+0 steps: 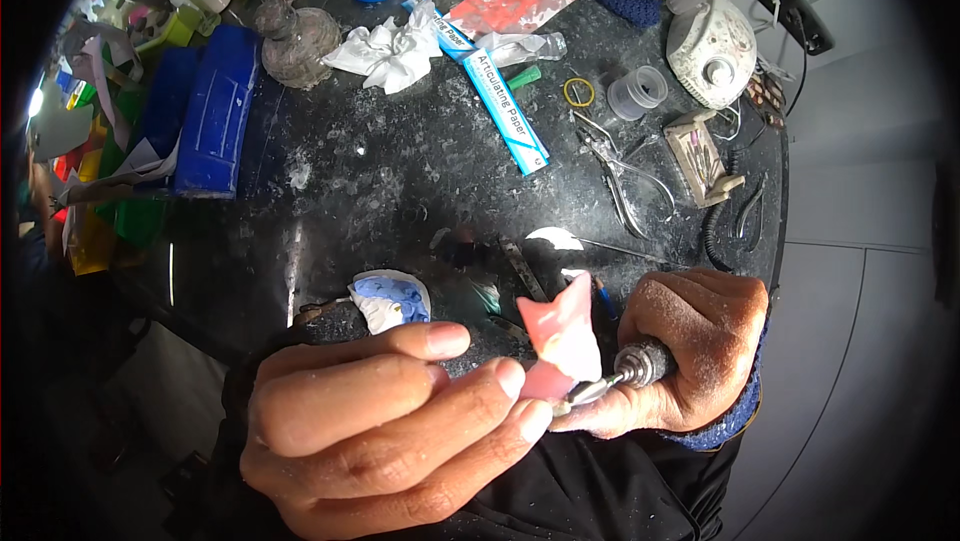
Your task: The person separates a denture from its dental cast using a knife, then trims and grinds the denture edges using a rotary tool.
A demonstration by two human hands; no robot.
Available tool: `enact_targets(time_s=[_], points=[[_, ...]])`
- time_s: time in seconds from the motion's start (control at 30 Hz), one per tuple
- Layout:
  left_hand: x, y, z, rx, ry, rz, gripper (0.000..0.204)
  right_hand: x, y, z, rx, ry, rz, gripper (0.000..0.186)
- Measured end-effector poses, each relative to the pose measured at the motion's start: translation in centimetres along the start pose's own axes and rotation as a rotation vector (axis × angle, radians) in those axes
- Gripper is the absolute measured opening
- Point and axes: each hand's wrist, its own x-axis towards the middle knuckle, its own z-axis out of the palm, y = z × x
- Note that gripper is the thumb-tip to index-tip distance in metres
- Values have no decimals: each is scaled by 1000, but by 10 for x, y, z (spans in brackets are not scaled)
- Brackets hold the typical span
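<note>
Between the fingertips of my left hand (370,441) is a pink denture base (560,326), tilted upright, with its lower part glaring white under the light. My right hand (700,341), dusted with pale powder, is closed around a rotary handpiece (648,361). The handpiece's metal bur (592,391) points left and lies at the lower edge of the denture base; whether it touches I cannot tell. The right thumb reaches under the bur. Just beyond my left fingers lies a white plaster dental model (420,291) with blue material on it.
Pliers (615,176), a clear plastic cup (637,93) and a block of burs (697,156) lie at the right. Blue-white paper packets (505,111) and crumpled tissue (390,46) are farther back. A blue bin (217,111) stands at the left, a white machine (712,46) at back right.
</note>
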Motion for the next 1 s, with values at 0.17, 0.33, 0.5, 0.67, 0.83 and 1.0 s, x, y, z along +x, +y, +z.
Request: enact_targets(time_s=[0.17, 0.33, 0.5, 0.67, 0.83, 1.0], points=[[-15, -11, -6, 1, -38, 5, 19, 10, 2, 9, 24, -57, -32, 55], [-9, 1, 8, -46, 113, -43, 18, 5, -3, -7, 2, -49, -18, 55], [-22, -5, 1, -34, 87, -51, 16, 10, 0, 10, -33, -67, -53, 68], [-17, -7, 4, -92, 83, -1, 17, 3, -2, 4, -24, -13, 10, 66], [-9, -11, -5, -99, -15, 9, 21, 8, 1, 0, -27, -33, -63, 58], [8, -9, -6, -51, -144, 72, 27, 0, 0, -6, -177, 72, -10, 68]])
